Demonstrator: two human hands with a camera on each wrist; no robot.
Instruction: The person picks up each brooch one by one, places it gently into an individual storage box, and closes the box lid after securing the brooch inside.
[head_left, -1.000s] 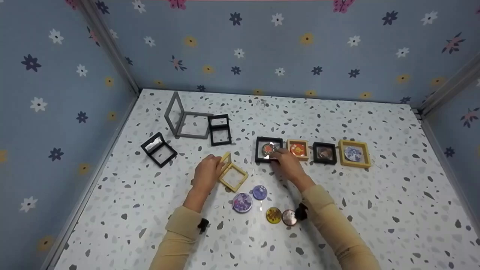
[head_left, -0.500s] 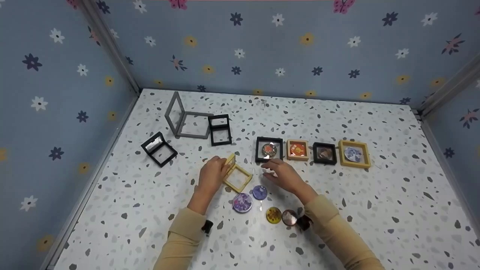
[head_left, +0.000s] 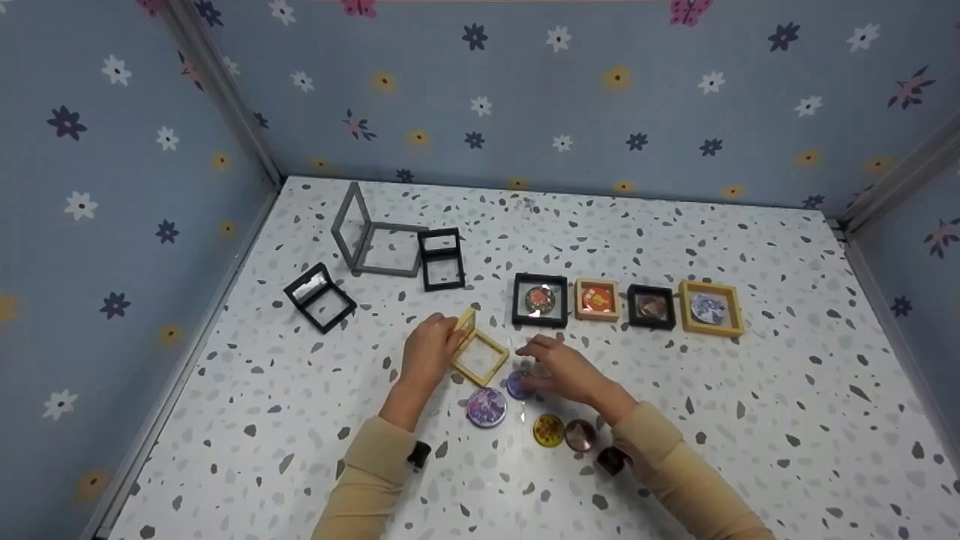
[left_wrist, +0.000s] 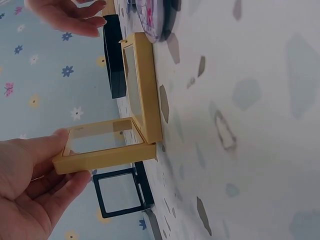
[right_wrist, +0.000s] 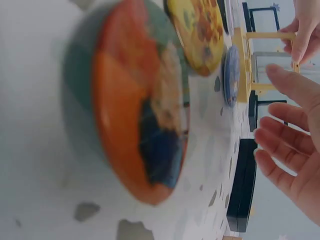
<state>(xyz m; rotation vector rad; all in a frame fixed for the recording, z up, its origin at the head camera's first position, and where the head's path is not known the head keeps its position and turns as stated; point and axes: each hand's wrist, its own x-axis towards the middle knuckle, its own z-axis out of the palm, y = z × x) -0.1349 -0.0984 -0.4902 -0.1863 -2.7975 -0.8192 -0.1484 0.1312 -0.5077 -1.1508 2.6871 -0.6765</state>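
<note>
My left hand [head_left: 429, 349] pinches the raised lid of a yellow hinged display frame [left_wrist: 145, 90], thumb on one face and fingers on the other. The frame's lower half lies on the table, and its window holds nothing. My right hand [head_left: 570, 373] hovers over a small blue-purple round badge [head_left: 517, 385], fingers spread and holding nothing; the thumb overlaps the badge in the head view. Beside it lies a larger purple badge [head_left: 487, 407]. Nearer me are a yellow flower-print badge [head_left: 548, 430] and a reddish-brown-edged badge [right_wrist: 145, 110], large and close in the right wrist view.
To the right stand a black frame [head_left: 540, 322], an orange frame [head_left: 596, 316], a smaller black frame [head_left: 651, 324] and a yellow frame [head_left: 711, 328], each with a badge inside. At left, a grey frame [head_left: 386, 271] and two black frames [head_left: 442, 286] [head_left: 324, 327] stand open.
My right hand has left the black frame that holds a badge and come down toward the small blue-purple badge. The left hand has shifted the yellow hinged frame slightly right.
</note>
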